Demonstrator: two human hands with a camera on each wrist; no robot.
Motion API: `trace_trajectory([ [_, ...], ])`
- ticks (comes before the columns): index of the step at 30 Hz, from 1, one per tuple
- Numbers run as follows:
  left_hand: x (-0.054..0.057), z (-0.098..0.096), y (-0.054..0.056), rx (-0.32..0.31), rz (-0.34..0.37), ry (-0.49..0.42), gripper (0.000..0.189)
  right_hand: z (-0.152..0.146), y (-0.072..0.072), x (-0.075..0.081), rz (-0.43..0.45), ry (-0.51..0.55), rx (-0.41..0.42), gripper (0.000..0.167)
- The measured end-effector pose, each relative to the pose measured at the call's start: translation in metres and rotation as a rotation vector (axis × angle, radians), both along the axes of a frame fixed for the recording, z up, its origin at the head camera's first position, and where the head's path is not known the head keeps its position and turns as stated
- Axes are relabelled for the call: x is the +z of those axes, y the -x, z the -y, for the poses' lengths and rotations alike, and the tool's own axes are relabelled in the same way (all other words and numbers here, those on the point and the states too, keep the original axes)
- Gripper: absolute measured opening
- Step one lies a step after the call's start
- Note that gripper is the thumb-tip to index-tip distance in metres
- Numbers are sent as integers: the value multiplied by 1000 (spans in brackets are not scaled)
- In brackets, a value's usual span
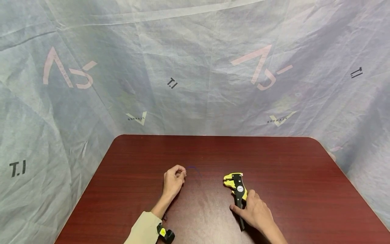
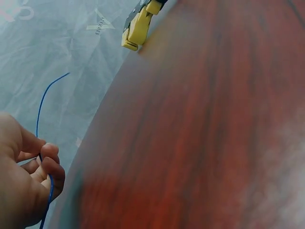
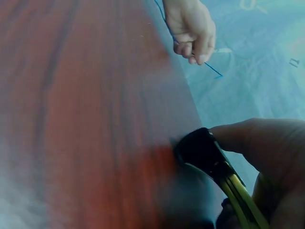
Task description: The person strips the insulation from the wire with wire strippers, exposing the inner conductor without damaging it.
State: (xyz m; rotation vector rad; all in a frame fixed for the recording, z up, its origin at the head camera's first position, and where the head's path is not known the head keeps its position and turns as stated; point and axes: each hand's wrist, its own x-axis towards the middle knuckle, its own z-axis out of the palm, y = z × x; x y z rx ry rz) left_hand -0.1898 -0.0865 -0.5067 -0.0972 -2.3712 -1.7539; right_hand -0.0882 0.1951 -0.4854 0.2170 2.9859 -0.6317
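Observation:
A thin blue wire (image 2: 38, 112) is pinched between the thumb and fingers of my left hand (image 1: 173, 181). Its free end curves up beyond the fingertips, and the rest runs down past the palm in the left wrist view. On the right, my right hand (image 1: 259, 211) grips a yellow and black wire stripper (image 1: 240, 187) by its handles. The tool's yellow head points away from me and sits apart from the wire. One black handle end (image 3: 202, 150) shows close up in the right wrist view, beside the thumb; the fingers there are partly hidden.
Beneath both hands lies a dark red wood-grain table (image 1: 201, 217) with rounded far corners. A grey printed cloth (image 1: 195, 67) hangs behind it and along both sides. A black and yellow device (image 1: 166, 234) is on the left wrist, over a pale sleeve (image 1: 143, 228).

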Motion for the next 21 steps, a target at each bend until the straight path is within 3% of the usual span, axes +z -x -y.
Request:
trace_trajectory([
  [6,0,0,-1,-3,-18,18,4,-6,3,7,65,155,-2,70],
  [14,3,1,-3,0,-15,0,4,-15,5,7,74,391,-36,45],
  [17,6,2,-4,17,-12,7,7,-19,4,4,108,539,-29,38],
  [21,9,3,-5,40,-16,11,4,-26,4,0,194,835,9,29],
])
